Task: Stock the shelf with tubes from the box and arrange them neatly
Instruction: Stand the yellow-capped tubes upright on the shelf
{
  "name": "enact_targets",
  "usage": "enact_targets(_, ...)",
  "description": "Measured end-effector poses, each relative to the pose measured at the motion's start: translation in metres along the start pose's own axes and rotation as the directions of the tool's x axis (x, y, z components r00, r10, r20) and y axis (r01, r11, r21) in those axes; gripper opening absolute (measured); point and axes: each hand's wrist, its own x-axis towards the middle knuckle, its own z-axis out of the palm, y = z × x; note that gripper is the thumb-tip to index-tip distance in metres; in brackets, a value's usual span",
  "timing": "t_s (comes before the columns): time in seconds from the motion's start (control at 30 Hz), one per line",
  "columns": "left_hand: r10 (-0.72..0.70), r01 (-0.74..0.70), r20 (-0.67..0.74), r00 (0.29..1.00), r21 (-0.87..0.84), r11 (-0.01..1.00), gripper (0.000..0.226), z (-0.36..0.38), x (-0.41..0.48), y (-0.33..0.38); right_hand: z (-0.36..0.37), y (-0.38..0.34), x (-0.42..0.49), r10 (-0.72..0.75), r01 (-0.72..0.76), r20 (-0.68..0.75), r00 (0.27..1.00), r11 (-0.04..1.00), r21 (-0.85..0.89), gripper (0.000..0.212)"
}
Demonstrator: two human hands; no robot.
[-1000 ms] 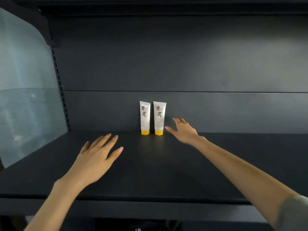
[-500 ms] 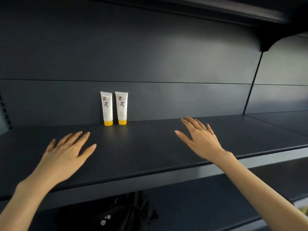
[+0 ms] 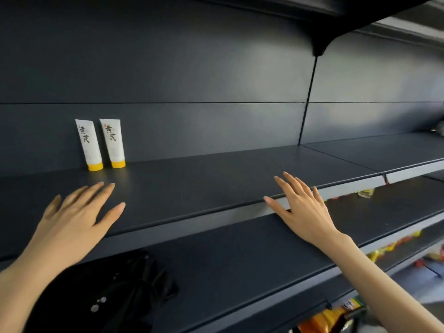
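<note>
Two white tubes with yellow caps stand cap-down side by side against the back wall of the dark shelf: the left tube and the right tube. My left hand hovers flat over the shelf's front part, fingers spread, holding nothing, a little in front of the tubes. My right hand is spread flat over the shelf's front edge, well to the right of the tubes, also holding nothing. The box is not in view.
A black bag lies on the shelf below. Colourful packets fill lower shelves at the bottom right. A neighbouring shelf bay continues to the right past a vertical upright.
My view has swung right and pulled back. My right hand has drawn away from the tubes to the shelf's front edge. The left hand stays spread over the shelf.
</note>
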Motion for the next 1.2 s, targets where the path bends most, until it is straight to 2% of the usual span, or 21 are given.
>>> enact_targets(0.2,0.094,-0.094,-0.016,0.995,-0.051,0.994,0.087,0.017,-0.032,0.083,-0.009,0.078,-0.041,0.040,-0.039,0.025,0.999,0.999,-0.030,0.079)
enact_targets(0.43,0.271,-0.274,-0.047,0.961,-0.062,0.960,0.077,0.047,-0.096,0.177,-0.003,0.154,-0.085,0.067,-0.064,0.075,0.995,0.997,-0.034,0.079)
enact_targets(0.53,0.323,-0.320,0.028,0.946,-0.074,0.945,0.074,0.069,-0.114,0.208,0.006,0.183,-0.102,0.110,-0.106,0.116,0.987,0.993,-0.041,0.082)
enact_targets(0.73,0.326,-0.312,0.250,0.912,-0.096,0.945,0.078,0.125,-0.112,0.239,0.039,0.236,-0.140,0.239,-0.229,0.188,0.953,0.971,-0.074,0.079)
enact_targets(0.97,0.411,-0.389,0.433,0.803,-0.142,0.910,0.076,0.195,-0.091,0.286,0.099,0.288,-0.192,0.462,-0.453,0.302,0.834,0.886,-0.103,0.071)
enact_targets(1.07,0.474,-0.440,0.490,0.731,-0.192,0.877,0.078,0.227,-0.083,0.315,0.129,0.303,-0.214,0.558,-0.558,0.333,0.760,0.823,-0.104,0.068)
enact_targets(1.2,0.555,-0.518,0.557,0.618,-0.243,0.820,0.067,0.271,-0.080,0.354,0.170,0.320,-0.248,0.670,-0.683,0.369,0.644,0.721,-0.117,0.069)
